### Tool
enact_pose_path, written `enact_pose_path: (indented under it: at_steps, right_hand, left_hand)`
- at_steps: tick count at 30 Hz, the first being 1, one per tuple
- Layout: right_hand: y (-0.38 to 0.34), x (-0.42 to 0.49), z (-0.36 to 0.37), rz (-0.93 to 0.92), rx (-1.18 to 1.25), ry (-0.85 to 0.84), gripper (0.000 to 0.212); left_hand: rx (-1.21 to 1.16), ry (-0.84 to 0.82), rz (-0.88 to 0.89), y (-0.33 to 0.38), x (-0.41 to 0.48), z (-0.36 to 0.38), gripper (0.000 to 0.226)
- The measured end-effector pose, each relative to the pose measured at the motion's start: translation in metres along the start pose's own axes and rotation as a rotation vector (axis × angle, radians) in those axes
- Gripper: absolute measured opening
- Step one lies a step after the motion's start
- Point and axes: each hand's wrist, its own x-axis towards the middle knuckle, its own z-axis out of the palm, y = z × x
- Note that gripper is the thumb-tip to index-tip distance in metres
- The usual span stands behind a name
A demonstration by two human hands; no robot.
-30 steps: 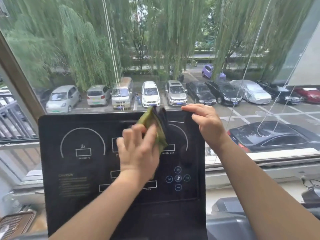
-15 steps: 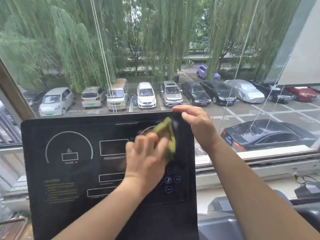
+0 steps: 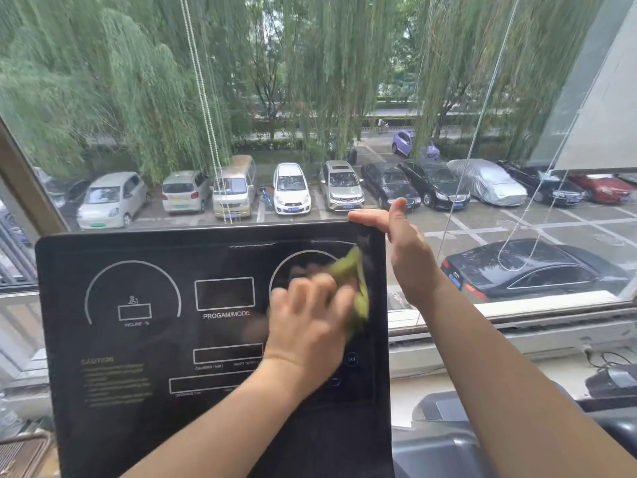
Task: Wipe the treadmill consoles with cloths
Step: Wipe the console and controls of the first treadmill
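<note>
One black console (image 3: pixel 138 339) at a window (image 3: pixel 310 98), left hand (image 3: pixel 306 332) fingers clutching green cloth (image 3: pixel 348 267), right hand (image 3: pixel 406 246) fingers hooked over corner

Your black flat-panel treadmill console (image 3: pixel 138 391) has a smooth, glossy face, plastic or glass by the look, and it throws dim reflections. Its white printed markings sit flat and matt, and thin streaks show near the top edge. The olive-green crumpled cloth (image 3: pixel 356 288) under your left hand (image 3: pixel 310 326) looks soft and matt, though blurred. The clear window glass (image 3: pixel 310 98) is smooth. The white beaded blind cord (image 3: pixel 205 108) could be plastic or metal. The grey moulded casing (image 3: pixel 437 453) at lower right looks like dull plastic.
</note>
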Motion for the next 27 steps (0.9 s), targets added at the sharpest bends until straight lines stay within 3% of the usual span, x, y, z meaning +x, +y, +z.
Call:
enact_pose_path:
  at_steps: [2,4,9,12,14,17,18,20,24,26,27]
  right_hand:
    - [0.003,0.001,0.002,-0.028,-0.052,0.007,0.076]
    - [0.005,0.000,0.004,-0.045,-0.055,0.018,0.075]
    - [0.006,-0.004,0.009,-0.026,0.044,-0.010,0.051]
    - [0.004,-0.003,0.011,-0.045,0.037,0.001,0.046]
    - [0.003,-0.002,0.009,-0.066,-0.006,-0.001,0.047]
    - [0.001,0.002,0.003,-0.041,-0.057,-0.040,0.053]
    - [0.000,0.004,0.000,-0.034,-0.077,-0.053,0.056]
    - [0.001,0.007,-0.004,-0.011,-0.113,-0.081,0.061]
    - [0.001,0.006,-0.006,0.073,0.031,-0.067,0.053]
    - [0.000,0.004,-0.005,0.087,0.038,-0.056,0.055]
    - [0.002,0.003,-0.006,0.075,0.013,-0.053,0.057]
  left_hand:
    - [-0.057,-0.167,0.348,0.004,-0.019,-0.001,0.051]
    - [-0.038,-0.219,0.468,-0.012,-0.006,-0.010,0.049]
    - [0.040,0.002,-0.034,-0.048,0.060,-0.023,0.045]
    - [0.047,0.035,-0.113,-0.031,0.046,-0.013,0.046]
    - [0.005,-0.013,0.050,-0.014,0.018,-0.007,0.046]
    - [-0.051,-0.193,0.479,-0.022,-0.001,-0.015,0.046]
    - [-0.038,-0.203,0.520,-0.031,0.007,-0.019,0.044]
    - [0.016,-0.121,0.401,-0.047,0.029,-0.023,0.041]
    - [0.026,0.023,-0.113,-0.042,0.061,-0.019,0.049]
    - [0.018,0.027,-0.202,-0.017,0.052,-0.009,0.050]
    - [0.008,0.005,-0.159,-0.005,0.040,-0.003,0.049]
